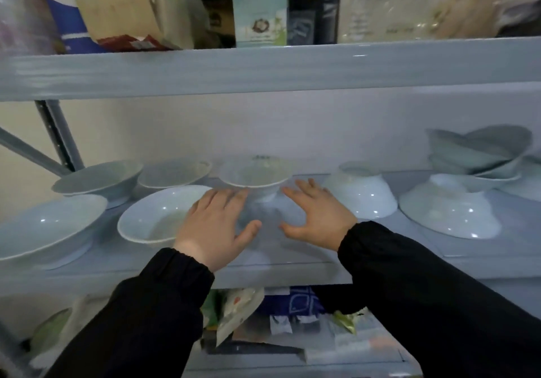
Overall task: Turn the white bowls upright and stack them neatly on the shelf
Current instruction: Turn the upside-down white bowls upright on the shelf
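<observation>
Bowls on the middle shelf [292,272] are the subject, and I take the upright centre bowl [256,172] as my landmark. My left hand [215,222] lies just in front of it and to its left, palm down, fingers spread and empty, its fingertips [234,194] close under the bowl's rim; whether they touch it I cannot tell. My right hand [317,216] mirrors this in front and to the right, likewise splayed and holding nothing. The centre bowl stands on its foot, mouth up, its axis vertical with a slight lean toward me. I judge the step in hand to be seating or releasing this bowl; to do it well I would keep both palms level either side of the wall and move them evenly, so the foot sits flat. Left of the landmark, four shallow bowls are already mouth up: the near-left bowl [159,213], a far-left bowl [49,227], and two behind, one [98,177] and another [174,172]. Right of the landmark, two remain inverted, foot up and rim on the shelf: the nearer inverted bowl [360,193] and the wider inverted bowl [448,205]. Farther right, a leaning pile of bowls [477,152] sits askew. Stacking appears largely outstanding.
</observation>
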The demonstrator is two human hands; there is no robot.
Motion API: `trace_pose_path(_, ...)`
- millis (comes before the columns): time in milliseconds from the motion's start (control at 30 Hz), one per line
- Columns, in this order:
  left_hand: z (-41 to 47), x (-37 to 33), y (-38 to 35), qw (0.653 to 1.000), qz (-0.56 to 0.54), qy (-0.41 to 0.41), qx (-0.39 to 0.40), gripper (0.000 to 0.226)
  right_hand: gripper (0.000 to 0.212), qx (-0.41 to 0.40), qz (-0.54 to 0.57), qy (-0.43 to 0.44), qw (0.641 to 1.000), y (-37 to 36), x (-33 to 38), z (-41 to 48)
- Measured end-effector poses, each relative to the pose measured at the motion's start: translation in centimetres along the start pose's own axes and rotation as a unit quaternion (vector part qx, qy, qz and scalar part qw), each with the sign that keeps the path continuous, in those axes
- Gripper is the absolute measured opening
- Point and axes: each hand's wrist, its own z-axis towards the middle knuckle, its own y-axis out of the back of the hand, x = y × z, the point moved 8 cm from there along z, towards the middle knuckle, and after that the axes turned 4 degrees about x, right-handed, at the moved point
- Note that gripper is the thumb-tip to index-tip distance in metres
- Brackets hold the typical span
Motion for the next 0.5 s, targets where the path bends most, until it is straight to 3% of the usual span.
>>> trace_pose_path(500,5.3,-16.1,-4.2,0.996,-0.048,-0.076,0.016,0.082,0.082,-0.017,-0.033,-0.087,0.996,5.2,-17.1,-8.9)
